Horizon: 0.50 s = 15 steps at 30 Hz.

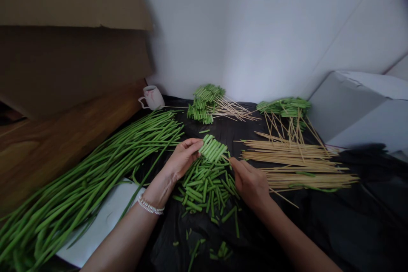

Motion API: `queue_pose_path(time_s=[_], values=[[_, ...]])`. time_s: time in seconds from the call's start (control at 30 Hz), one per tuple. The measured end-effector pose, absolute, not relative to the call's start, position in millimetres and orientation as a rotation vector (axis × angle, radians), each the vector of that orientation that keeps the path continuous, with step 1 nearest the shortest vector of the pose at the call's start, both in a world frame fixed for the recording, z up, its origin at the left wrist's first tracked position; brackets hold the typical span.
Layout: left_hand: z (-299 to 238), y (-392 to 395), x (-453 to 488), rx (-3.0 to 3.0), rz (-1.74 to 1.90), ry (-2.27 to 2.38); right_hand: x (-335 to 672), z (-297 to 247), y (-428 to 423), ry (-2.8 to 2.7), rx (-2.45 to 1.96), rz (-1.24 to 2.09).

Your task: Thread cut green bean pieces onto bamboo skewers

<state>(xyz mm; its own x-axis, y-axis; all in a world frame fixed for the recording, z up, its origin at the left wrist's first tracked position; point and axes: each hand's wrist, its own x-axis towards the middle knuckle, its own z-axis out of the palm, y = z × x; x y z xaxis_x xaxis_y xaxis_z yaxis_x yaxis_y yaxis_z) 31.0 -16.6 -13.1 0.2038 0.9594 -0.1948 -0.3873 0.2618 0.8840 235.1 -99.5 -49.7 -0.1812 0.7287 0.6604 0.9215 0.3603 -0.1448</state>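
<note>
Two heaps of filled green-stalk skewers (pixel 205 101) lie seemingly finished behind, while the left hand (pixel 186 155) pinches a flat green skewered row (pixel 213 148) above loose cut green pieces (pixel 199 191), the right hand (pixel 250 180) grips its thin wooden stick (pixel 226 159), and long uncut green stalks (pixel 105 165) and bare tan sticks (pixel 309 179) remain.

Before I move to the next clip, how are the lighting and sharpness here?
Head view: dim light overall, with a soft glow on the white wall; the brown cardboard is dark; the black sheet loses detail; the held green pieces look slightly soft but separable.
</note>
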Motion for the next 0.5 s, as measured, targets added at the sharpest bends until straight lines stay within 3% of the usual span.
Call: queue_pose_path(time_s=[0.27, 0.5], values=[[-9, -27, 39, 0.908, 0.992, 0.863, 234, -48, -100, -2.034, -1.425, -0.487], [-1, -4, 13, 0.736, 1.317, 0.927, 257, -40, -88, -2.135, -1.52, -0.529]])
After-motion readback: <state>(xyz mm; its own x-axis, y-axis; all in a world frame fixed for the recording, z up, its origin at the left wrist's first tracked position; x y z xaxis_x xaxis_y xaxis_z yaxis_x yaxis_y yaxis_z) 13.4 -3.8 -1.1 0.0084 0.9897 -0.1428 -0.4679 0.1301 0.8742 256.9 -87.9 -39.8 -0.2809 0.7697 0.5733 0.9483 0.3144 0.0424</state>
